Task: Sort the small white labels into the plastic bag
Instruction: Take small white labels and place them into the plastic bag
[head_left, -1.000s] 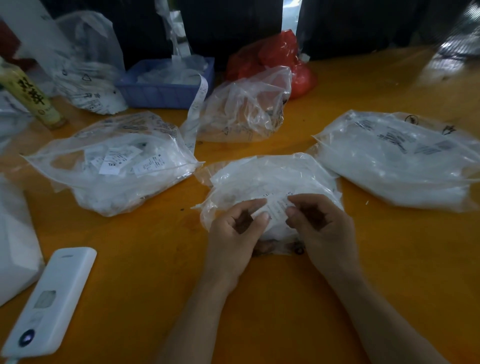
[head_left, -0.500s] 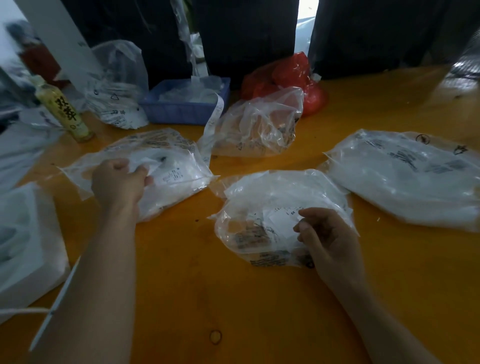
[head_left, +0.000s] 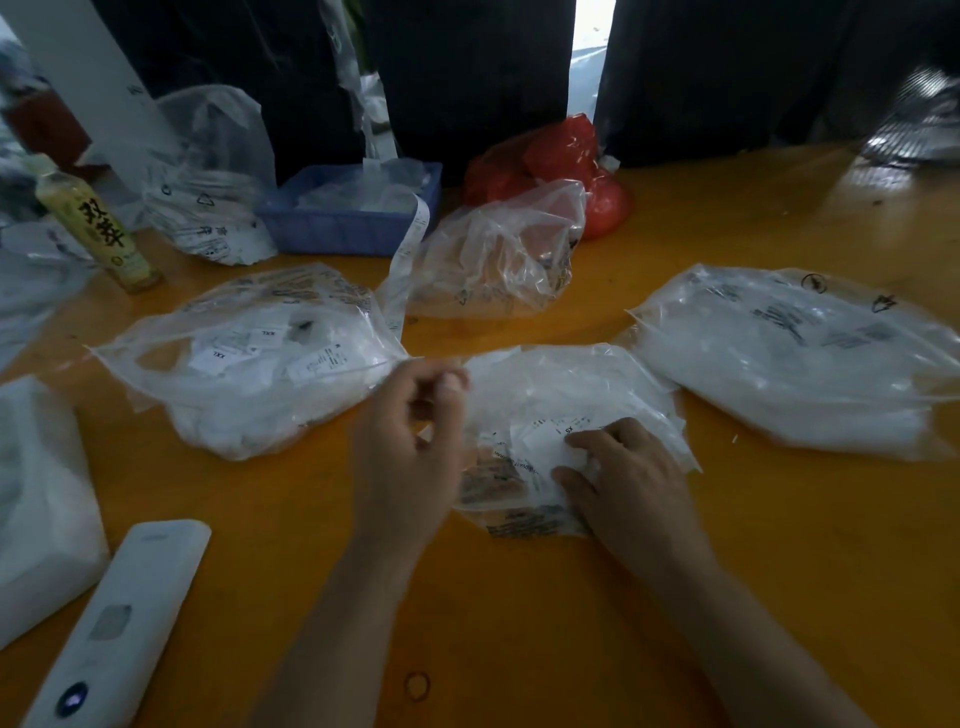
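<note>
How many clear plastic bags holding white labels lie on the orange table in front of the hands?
3: left bag, middle bag under the right hand, right bag. Other bags behind and at the left edge have unclear contents.

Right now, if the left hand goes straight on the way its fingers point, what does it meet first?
Probably the middle clear bag of labels: the left hand points up and right at its near-left edge. Depth is unclear.
</note>
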